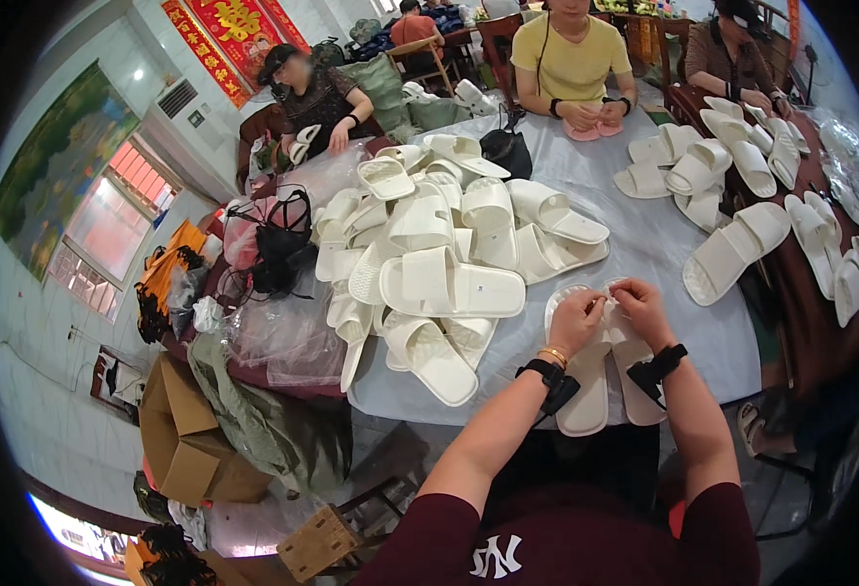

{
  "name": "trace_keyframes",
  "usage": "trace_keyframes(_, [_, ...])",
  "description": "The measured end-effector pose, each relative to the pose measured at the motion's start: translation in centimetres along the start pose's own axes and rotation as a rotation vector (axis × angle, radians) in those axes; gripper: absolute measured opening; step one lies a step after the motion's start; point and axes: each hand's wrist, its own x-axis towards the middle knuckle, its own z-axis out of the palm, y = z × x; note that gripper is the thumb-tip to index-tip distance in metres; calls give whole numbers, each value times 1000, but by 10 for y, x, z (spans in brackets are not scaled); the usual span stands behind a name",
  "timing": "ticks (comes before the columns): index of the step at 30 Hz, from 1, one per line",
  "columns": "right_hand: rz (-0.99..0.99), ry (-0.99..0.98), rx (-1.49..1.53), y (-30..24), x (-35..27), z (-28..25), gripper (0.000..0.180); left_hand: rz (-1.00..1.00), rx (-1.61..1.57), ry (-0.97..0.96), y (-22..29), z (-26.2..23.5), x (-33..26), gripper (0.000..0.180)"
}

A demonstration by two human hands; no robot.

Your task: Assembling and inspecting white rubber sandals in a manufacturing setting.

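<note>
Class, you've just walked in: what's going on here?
The person's left hand and right hand are close together over a pair of white slippers at the near edge of the table; whatever they pinch is unclear. Left of them is a slipper heap. Across, someone in yellow holds something pink.

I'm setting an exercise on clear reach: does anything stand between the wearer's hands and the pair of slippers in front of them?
Nothing visible does: the left hand and right hand are over the far end of the slipper pair. The slipper pile lies to the left, not between.
</note>
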Motion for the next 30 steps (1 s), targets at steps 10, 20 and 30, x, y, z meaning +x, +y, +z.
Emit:
trace_keyframes(10, [-65,31,-241,-9,1,-2,13,62,34,-14,-8,5,8,17])
trace_keyframes(20, [-53,71,-163,-10,-2,4,13,-19,16,-34,-10,1,2,15])
trace_keyframes(30, [-30,35,-39,-10,-4,5,10,-58,-31,-52,-6,0,4,12])
